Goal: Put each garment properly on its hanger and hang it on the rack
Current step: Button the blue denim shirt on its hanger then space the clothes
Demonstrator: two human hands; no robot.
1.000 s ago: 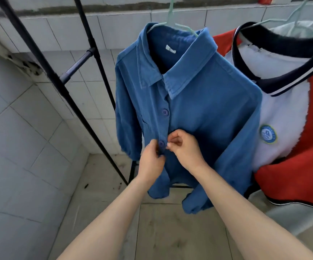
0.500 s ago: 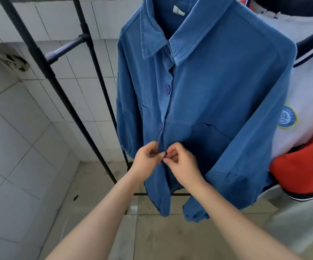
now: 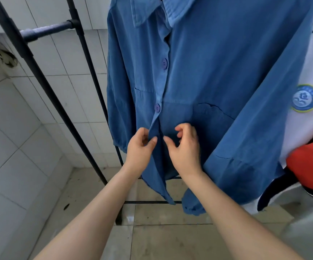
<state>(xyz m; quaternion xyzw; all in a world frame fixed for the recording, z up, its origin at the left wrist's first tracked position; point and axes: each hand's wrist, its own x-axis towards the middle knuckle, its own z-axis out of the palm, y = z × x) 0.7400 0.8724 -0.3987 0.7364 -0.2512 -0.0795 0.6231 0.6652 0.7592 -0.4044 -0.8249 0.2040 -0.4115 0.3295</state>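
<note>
Blue button-up shirt (image 3: 217,87) hanging on the black rack (image 3: 45,87), its collar at the top edge of the view; the hanger itself is out of frame. Two purple buttons (image 3: 164,64) on the front placket are fastened; below the lower one the placket gapes open down to the hem.

Risks, as a judgement: the next button or its hole lies in the fold between the hands and cannot be made out, so the two edges may be matched one hole off, leaving the front skewed. A downward tug on the placket could also drag the shirt off one shoulder of the hanger, or swing it against the neighbouring white and red jacket (image 3: 311,113), which hangs touching its right sleeve.

Left hand (image 3: 139,147): fingers curled, thumb and forefinger pinching the left placket edge just below the second button. Right hand (image 3: 184,147): fingers (image 3: 180,128) loosely curled and spread, resting against the right front panel; whether the thumb actually nips cloth cannot be told.

Surroundings: white tiled wall (image 3: 11,128) behind the rack, beige tiled floor (image 3: 170,241) beneath.
</note>
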